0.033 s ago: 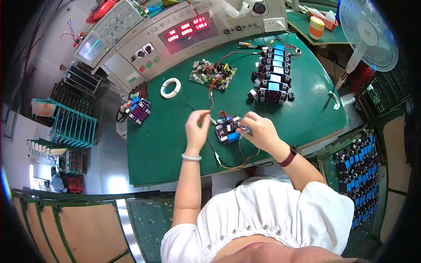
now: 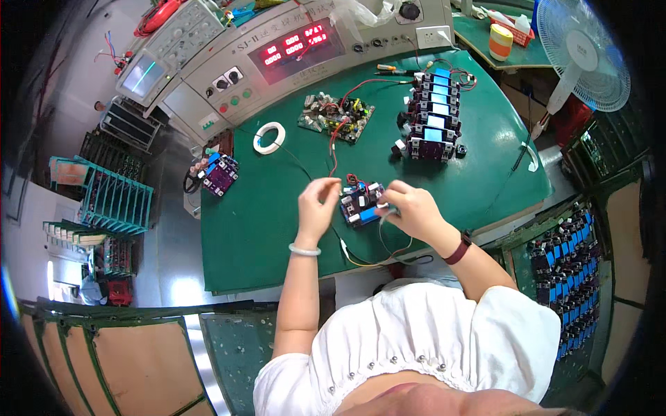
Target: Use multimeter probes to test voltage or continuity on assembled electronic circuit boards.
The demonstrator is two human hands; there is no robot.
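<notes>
A small circuit board (image 2: 359, 206) with a blue block and white parts lies on the green table between my hands. My left hand (image 2: 318, 206) is closed in a pinch at its upper left, where the red wires (image 2: 334, 154) run down to my fingertips; the held end is hidden. At the board's right edge, my right hand (image 2: 411, 208) pinches a thin grey cable (image 2: 382, 239) that loops down toward me. Farther back, a larger board (image 2: 338, 118) crowded with components is joined to the red wires.
A row of boards with blue blocks (image 2: 436, 114) stands at right. Another board (image 2: 220, 175) and a white ring (image 2: 269, 139) are at left. Behind is a test console (image 2: 298, 50) with red digits. A fan (image 2: 581, 52) and a rack of boards (image 2: 567, 277) stand right.
My left hand has shifted slightly to the right, its fingertips now closer to the small board. My right hand stays almost in place at the board's right edge.
</notes>
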